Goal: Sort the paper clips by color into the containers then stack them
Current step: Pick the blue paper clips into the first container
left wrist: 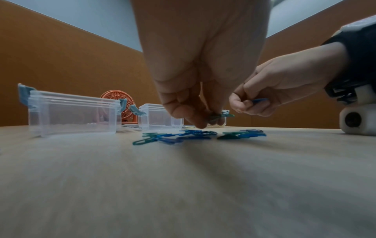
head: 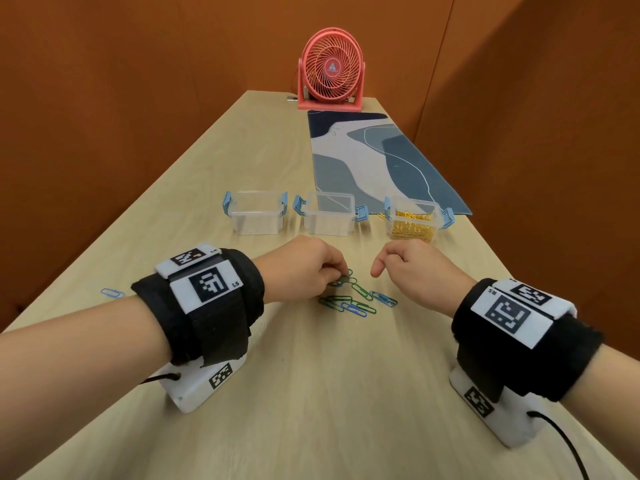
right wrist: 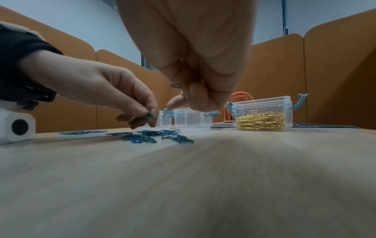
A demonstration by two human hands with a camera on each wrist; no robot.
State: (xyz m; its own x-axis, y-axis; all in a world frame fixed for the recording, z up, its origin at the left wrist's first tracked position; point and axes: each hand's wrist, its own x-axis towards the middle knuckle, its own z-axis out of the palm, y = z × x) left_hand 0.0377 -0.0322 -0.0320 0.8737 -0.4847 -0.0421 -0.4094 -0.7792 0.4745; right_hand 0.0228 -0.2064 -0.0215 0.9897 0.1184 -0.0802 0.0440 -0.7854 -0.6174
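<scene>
Just beyond the loose heap [head: 356, 301] of green and blue clips, the left hand [head: 298, 268] pinches green clips [left wrist: 222, 116] — the empty containers [head: 258, 213] lie straight ahead, nearer it; the right hand [head: 412, 268] curls round a blue clip [left wrist: 259, 100].

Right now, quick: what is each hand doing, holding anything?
Left hand: pinching green paper clips just above the pile.
Right hand: fingers curled round a blue paper clip, off the table.
</scene>
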